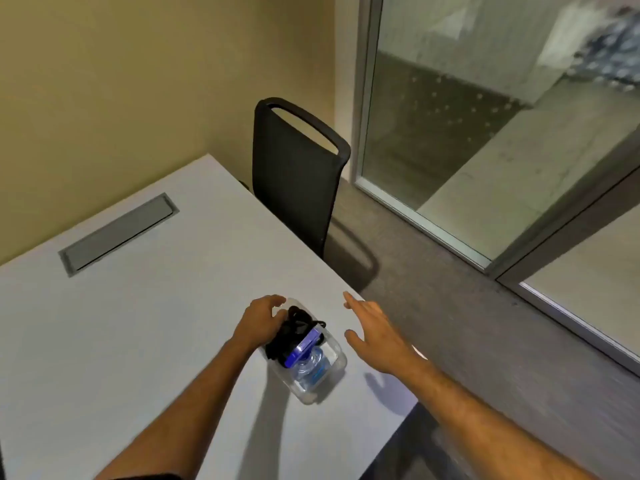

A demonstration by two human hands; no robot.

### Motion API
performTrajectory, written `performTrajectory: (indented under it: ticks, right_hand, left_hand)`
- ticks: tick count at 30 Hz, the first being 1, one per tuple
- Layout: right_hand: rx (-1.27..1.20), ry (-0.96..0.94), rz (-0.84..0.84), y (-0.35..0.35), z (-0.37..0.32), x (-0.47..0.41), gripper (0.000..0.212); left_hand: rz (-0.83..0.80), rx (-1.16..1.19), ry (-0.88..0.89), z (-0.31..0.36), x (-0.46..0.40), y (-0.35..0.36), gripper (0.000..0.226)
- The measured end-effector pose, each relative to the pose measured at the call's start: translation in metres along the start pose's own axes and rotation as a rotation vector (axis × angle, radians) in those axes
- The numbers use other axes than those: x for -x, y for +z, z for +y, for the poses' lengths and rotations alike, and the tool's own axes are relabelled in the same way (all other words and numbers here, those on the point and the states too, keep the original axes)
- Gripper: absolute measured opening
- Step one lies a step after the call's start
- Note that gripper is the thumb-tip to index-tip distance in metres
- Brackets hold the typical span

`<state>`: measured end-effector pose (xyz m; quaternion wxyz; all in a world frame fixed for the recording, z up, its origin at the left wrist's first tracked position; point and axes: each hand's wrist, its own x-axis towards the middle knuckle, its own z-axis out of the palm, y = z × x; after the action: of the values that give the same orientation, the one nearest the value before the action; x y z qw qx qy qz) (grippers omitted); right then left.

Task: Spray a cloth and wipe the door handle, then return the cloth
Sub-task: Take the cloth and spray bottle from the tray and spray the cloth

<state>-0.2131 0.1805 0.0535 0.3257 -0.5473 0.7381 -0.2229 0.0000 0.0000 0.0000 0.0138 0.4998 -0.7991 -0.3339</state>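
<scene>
Left hand [260,315] curled on black cloth [289,332] in clear container [334,367]; right hand [375,332] spread, empty, just beside.

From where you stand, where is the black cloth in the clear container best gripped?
Pinch the bunched top of the black cloth from above, at the clear container's far end beside the left hand. It seems to rise above the rim there, apart from the blue-capped bottle.

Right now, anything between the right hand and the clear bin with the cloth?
Nothing visible. The right hand hovers open beside the clear bin, with only bare table between. The left hand rests on the bin's far side, at the black cloth.
</scene>
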Motion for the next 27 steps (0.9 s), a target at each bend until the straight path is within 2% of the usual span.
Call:
performTrajectory:
  ticks: [4, 6, 12, 19, 23, 25, 27]
  right_hand:
    - [-0.025, 0.072, -0.168, 0.024, -0.001, -0.01, 0.081]
    - [-0.056, 0.094, -0.186, 0.032, -0.002, -0.016, 0.087]
    - [-0.202, 0.131, -0.252, 0.069, -0.006, -0.017, 0.102]
    - [-0.384, 0.24, -0.13, 0.127, -0.008, -0.018, 0.11]
    - [-0.357, 0.243, 0.007, 0.126, -0.027, -0.012, 0.104]
    - [-0.37, 0.264, 0.035, 0.127, -0.028, -0.015, 0.102]
    - [-0.359, 0.285, 0.038, 0.127, -0.028, -0.02, 0.097]
  left_hand:
    - [-0.143, -0.072, -0.093, -0.008, -0.014, 0.022, 0.031]
    - [-0.197, -0.123, -0.11, -0.013, -0.022, 0.035, 0.027]
    - [-0.213, -0.086, -0.119, -0.026, -0.035, 0.064, 0.034]
    - [-0.187, -0.041, -0.152, -0.043, -0.048, 0.084, 0.042]
    - [-0.158, -0.165, -0.087, -0.044, -0.043, 0.097, 0.06]
    - [-0.176, -0.154, -0.077, -0.044, -0.042, 0.1, 0.07]
    - [-0.191, -0.087, -0.081, -0.048, -0.046, 0.102, 0.07]
